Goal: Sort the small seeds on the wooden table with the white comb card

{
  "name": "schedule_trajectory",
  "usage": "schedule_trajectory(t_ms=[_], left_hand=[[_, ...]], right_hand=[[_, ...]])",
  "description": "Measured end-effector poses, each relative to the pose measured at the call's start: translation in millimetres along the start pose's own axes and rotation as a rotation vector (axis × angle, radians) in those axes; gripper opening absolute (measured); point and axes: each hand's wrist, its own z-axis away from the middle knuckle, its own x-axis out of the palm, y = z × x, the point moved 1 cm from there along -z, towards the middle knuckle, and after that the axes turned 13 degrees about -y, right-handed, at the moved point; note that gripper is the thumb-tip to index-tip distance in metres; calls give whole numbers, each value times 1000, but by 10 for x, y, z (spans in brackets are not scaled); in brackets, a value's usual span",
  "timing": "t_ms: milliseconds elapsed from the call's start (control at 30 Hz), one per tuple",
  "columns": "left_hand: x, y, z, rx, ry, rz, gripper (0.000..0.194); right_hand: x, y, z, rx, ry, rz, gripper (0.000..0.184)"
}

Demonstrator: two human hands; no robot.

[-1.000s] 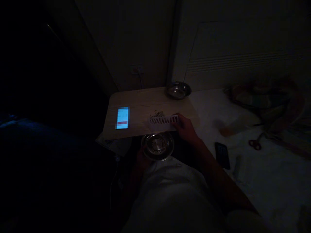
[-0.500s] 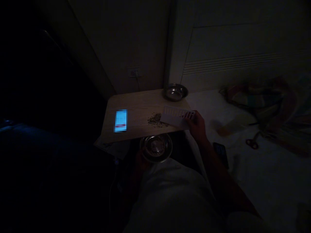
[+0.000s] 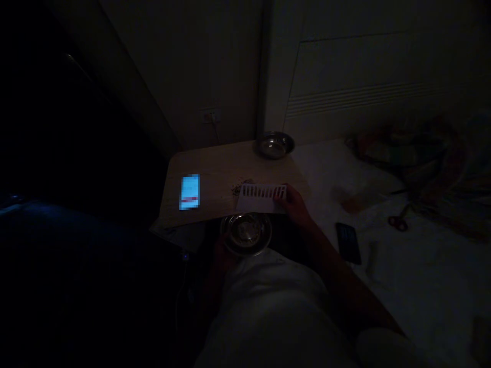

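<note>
The room is very dark. My right hand [image 3: 296,204] grips a white card [image 3: 261,199] with a row of printed bars, its edge resting on the small wooden table [image 3: 215,168] near the front rim. A small heap of dark crumbs [image 3: 240,186] lies just left of the card. My left hand [image 3: 220,251] holds a steel bowl [image 3: 246,233] under the table's front edge, right below the card; a little dark material lies in it. The fingers of my left hand are barely visible under the bowl.
A lit phone [image 3: 190,192] lies on the table's left part, a second steel bowl [image 3: 274,144] at its far right corner. On the white bed to the right lie a dark phone [image 3: 348,242], scissors [image 3: 397,222] and crumpled cloth [image 3: 422,163].
My right hand has drawn the card from the table's right side back toward the front edge, over the crumbs; the visible heap is smaller. The bowl stays under the edge.
</note>
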Motion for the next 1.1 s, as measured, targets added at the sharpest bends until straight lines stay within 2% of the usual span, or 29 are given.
schedule_trajectory(t_ms=[167,300,567,833,1000,1100], left_hand=[[-17,5,10,9,5,-9,31],[4,1,18,14,-28,3,35],[-82,-11,-22,8,-4,3,40],[-100,-34,-30,19,-29,-6,35],[-36,-23,-15,36,-68,-17,39],[2,-12,1,9,-27,-27,34]], right_hand=[[-17,117,-56,3,11,15,23],[-97,162,-109,7,93,81,23],[-162,173,-202,-55,169,171,25],[-145,112,-168,-89,263,196,22],[-113,96,-138,-74,195,207,21],[-114,116,-131,-71,199,213,22]])
